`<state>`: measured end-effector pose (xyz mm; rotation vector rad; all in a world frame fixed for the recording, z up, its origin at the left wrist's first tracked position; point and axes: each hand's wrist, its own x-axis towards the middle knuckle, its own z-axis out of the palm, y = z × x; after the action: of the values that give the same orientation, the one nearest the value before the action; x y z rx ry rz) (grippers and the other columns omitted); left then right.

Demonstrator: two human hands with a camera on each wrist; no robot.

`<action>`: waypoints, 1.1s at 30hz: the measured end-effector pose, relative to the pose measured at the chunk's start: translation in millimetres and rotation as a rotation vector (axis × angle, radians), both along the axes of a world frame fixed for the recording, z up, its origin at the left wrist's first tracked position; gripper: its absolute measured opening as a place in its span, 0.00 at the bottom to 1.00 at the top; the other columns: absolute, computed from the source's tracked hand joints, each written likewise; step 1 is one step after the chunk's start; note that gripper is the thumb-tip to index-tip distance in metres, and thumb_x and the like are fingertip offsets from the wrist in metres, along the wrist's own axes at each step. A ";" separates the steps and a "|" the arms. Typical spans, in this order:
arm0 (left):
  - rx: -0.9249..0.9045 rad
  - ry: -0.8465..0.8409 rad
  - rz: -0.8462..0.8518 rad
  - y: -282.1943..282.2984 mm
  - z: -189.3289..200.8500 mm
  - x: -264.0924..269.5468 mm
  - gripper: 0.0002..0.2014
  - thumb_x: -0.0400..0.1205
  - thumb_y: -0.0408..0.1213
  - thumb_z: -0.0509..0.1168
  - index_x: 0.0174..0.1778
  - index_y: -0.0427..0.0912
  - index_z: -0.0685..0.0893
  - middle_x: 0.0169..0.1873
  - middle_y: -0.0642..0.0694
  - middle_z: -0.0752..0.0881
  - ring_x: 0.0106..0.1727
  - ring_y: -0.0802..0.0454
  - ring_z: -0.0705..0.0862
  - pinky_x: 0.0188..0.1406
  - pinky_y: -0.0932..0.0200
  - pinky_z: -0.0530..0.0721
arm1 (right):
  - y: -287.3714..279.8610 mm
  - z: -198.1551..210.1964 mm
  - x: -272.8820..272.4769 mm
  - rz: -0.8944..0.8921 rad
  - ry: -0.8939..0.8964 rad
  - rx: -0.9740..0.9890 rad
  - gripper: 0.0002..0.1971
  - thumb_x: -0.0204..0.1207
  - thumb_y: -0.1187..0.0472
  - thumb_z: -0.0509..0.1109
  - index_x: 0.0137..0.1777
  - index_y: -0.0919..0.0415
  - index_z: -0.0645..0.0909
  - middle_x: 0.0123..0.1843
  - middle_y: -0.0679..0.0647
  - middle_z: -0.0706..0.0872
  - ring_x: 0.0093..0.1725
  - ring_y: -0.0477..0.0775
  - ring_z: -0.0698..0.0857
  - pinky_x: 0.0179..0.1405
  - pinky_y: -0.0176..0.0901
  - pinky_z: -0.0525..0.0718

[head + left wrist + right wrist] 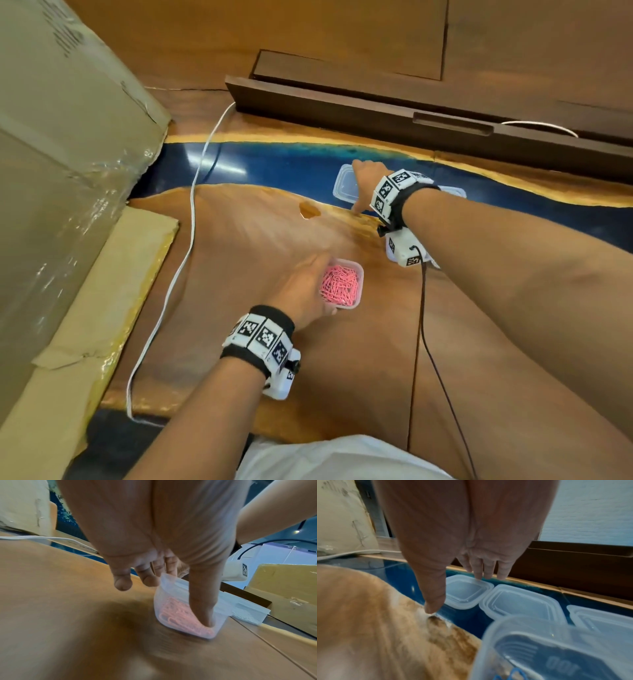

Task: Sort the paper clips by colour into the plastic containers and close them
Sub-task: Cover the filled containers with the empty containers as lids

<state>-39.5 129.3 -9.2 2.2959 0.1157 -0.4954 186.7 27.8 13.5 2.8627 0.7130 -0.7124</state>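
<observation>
A clear plastic container (356, 274) full of pink paper clips (340, 284) stands on the wooden table. My left hand (323, 284) grips it, thumb (202, 601) dipped inside at the near corner and fingers (149, 578) against its outer wall. My right hand (358, 185) reaches over a clear lid (465, 592) on the blue resin strip. Its straight fingers (479, 573) hover at the lid's far edge and its thumb (435, 601) touches the table beside it. Under my right wrist sits another container (556, 649) with blue clips (517, 673) at its bottom.
Two more clear lids (520, 601) (599, 618) lie to the right on the blue strip. A big cardboard box (68, 171) fills the left, a white cable (191, 222) runs beside it, a dark wooden rail (411, 116) bounds the back, and a black cable (431, 342) trails from my right wrist.
</observation>
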 end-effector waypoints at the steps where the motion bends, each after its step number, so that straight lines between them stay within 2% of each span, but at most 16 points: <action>1: -0.023 0.009 0.016 0.9 -0.9 -4.4 0.48 0.62 0.39 0.82 0.75 0.58 0.64 0.68 0.57 0.74 0.67 0.54 0.76 0.69 0.48 0.78 | 0.7 -2.3 -0.6 -0.003 -0.010 -0.003 0.44 0.62 0.51 0.83 0.74 0.64 0.64 0.69 0.63 0.76 0.67 0.65 0.77 0.58 0.57 0.78; 5: -0.133 0.050 0.076 0.7 0.1 -14.8 0.48 0.64 0.33 0.81 0.78 0.52 0.64 0.70 0.54 0.73 0.68 0.58 0.74 0.67 0.65 0.71 | 1.4 -3.5 -8.5 0.003 -0.019 -0.013 0.51 0.60 0.50 0.83 0.79 0.59 0.57 0.71 0.65 0.72 0.70 0.67 0.72 0.62 0.61 0.79; 7: -0.160 0.058 0.083 -0.3 0.0 -18.4 0.48 0.64 0.33 0.81 0.78 0.51 0.65 0.71 0.53 0.72 0.67 0.60 0.72 0.65 0.68 0.67 | 1.0 3.9 -18.4 0.004 0.011 0.038 0.57 0.60 0.45 0.81 0.83 0.48 0.49 0.73 0.65 0.67 0.71 0.69 0.70 0.64 0.64 0.79; 9: -0.193 0.073 0.095 -1.1 -0.9 -21.8 0.47 0.64 0.32 0.82 0.78 0.51 0.65 0.69 0.54 0.72 0.66 0.61 0.72 0.64 0.69 0.68 | -1.0 16.0 -32.1 -0.008 0.053 0.152 0.56 0.60 0.42 0.79 0.83 0.40 0.47 0.73 0.64 0.65 0.68 0.68 0.73 0.61 0.61 0.82; 10: -0.212 0.076 0.104 -1.7 -1.3 -24.0 0.47 0.64 0.32 0.82 0.77 0.52 0.66 0.67 0.55 0.73 0.64 0.61 0.73 0.63 0.69 0.69 | -3.7 24.3 -41.3 -0.013 0.079 0.231 0.54 0.59 0.42 0.79 0.83 0.40 0.50 0.71 0.63 0.65 0.65 0.67 0.76 0.58 0.58 0.83; 12: -0.239 0.084 0.117 -3.0 -3.4 -27.6 0.45 0.64 0.32 0.82 0.75 0.54 0.67 0.64 0.57 0.74 0.63 0.60 0.74 0.62 0.67 0.71 | -14.1 38.3 -66.2 -0.064 0.141 0.428 0.50 0.58 0.44 0.80 0.80 0.47 0.59 0.68 0.59 0.67 0.57 0.63 0.80 0.53 0.52 0.84; 15: -0.272 0.086 0.136 -5.9 -4.8 -31.9 0.43 0.63 0.35 0.82 0.72 0.55 0.70 0.63 0.56 0.79 0.60 0.59 0.78 0.62 0.63 0.77 | -41.4 39.2 -122.8 -0.154 0.240 0.681 0.43 0.55 0.47 0.82 0.69 0.54 0.67 0.60 0.54 0.75 0.53 0.56 0.81 0.49 0.46 0.84; 17: -0.310 0.082 0.152 -8.0 -7.2 -34.8 0.44 0.62 0.37 0.83 0.73 0.56 0.70 0.62 0.57 0.81 0.60 0.59 0.80 0.64 0.59 0.79 | -60.7 27.8 -162.3 -0.180 0.273 0.750 0.44 0.51 0.45 0.83 0.67 0.53 0.68 0.59 0.51 0.78 0.55 0.52 0.81 0.54 0.46 0.83; 19: -0.320 0.080 0.171 -9.1 -7.9 -37.1 0.46 0.61 0.39 0.83 0.73 0.58 0.70 0.61 0.58 0.82 0.57 0.61 0.81 0.60 0.61 0.79 | -75.6 13.2 -189.7 -0.223 0.292 0.793 0.45 0.53 0.50 0.85 0.70 0.53 0.67 0.62 0.49 0.77 0.59 0.47 0.79 0.61 0.34 0.78; 20: -0.314 0.072 0.171 -9.1 -8.0 -38.1 0.45 0.61 0.38 0.83 0.74 0.57 0.70 0.60 0.58 0.82 0.52 0.64 0.80 0.56 0.65 0.78 | -81.3 6.5 -197.5 -0.236 0.294 0.805 0.47 0.54 0.53 0.87 0.73 0.55 0.67 0.63 0.49 0.76 0.60 0.45 0.77 0.61 0.26 0.74; 21: -0.317 0.066 0.169 -8.6 -8.0 -39.1 0.45 0.62 0.38 0.83 0.74 0.57 0.70 0.59 0.58 0.82 0.48 0.68 0.79 0.51 0.68 0.76 | -85.5 1.0 -202.8 -0.232 0.278 0.803 0.48 0.55 0.54 0.87 0.75 0.57 0.67 0.65 0.50 0.75 0.62 0.44 0.75 0.61 0.24 0.70; 24: -0.330 0.031 0.155 -8.9 -4.9 -40.8 0.44 0.62 0.38 0.83 0.73 0.55 0.70 0.57 0.59 0.82 0.43 0.72 0.77 0.46 0.74 0.74 | -92.5 -5.1 -211.7 -0.177 0.181 0.714 0.50 0.56 0.48 0.86 0.78 0.57 0.67 0.69 0.56 0.74 0.68 0.54 0.74 0.68 0.40 0.70; 26: -0.314 0.005 0.141 -10.3 -2.8 -42.2 0.43 0.63 0.38 0.83 0.73 0.55 0.70 0.56 0.60 0.80 0.41 0.75 0.76 0.42 0.78 0.73 | -93.3 -3.6 -215.4 -0.187 0.155 0.661 0.49 0.56 0.46 0.85 0.77 0.58 0.68 0.70 0.56 0.74 0.68 0.55 0.74 0.68 0.41 0.70; 28: -0.289 -0.011 0.132 -11.5 -2.3 -43.7 0.44 0.64 0.38 0.82 0.75 0.54 0.69 0.60 0.57 0.78 0.43 0.70 0.76 0.45 0.77 0.72 | -91.3 -2.1 -217.9 -0.209 0.161 0.594 0.49 0.56 0.42 0.83 0.76 0.57 0.69 0.70 0.55 0.75 0.67 0.54 0.76 0.66 0.41 0.73; 30: -0.274 -0.019 0.126 -12.3 -2.2 -45.5 0.44 0.64 0.37 0.82 0.76 0.53 0.68 0.64 0.53 0.76 0.46 0.62 0.75 0.51 0.70 0.75 | -88.9 -0.6 -219.1 -0.220 0.159 0.523 0.50 0.55 0.40 0.81 0.77 0.57 0.67 0.70 0.55 0.76 0.66 0.56 0.78 0.64 0.46 0.78; 33: -0.321 0.033 0.150 -12.2 3.5 -49.5 0.40 0.68 0.37 0.80 0.75 0.53 0.70 0.63 0.51 0.74 0.44 0.53 0.84 0.45 0.66 0.84 | -83.9 3.1 -220.3 -0.208 0.157 0.414 0.52 0.60 0.42 0.78 0.81 0.61 0.60 0.73 0.58 0.76 0.67 0.59 0.79 0.59 0.47 0.80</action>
<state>-88.9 117.0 -5.7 1.9493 0.2078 -0.4398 -33.6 -56.1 16.6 3.3251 0.6525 -0.9218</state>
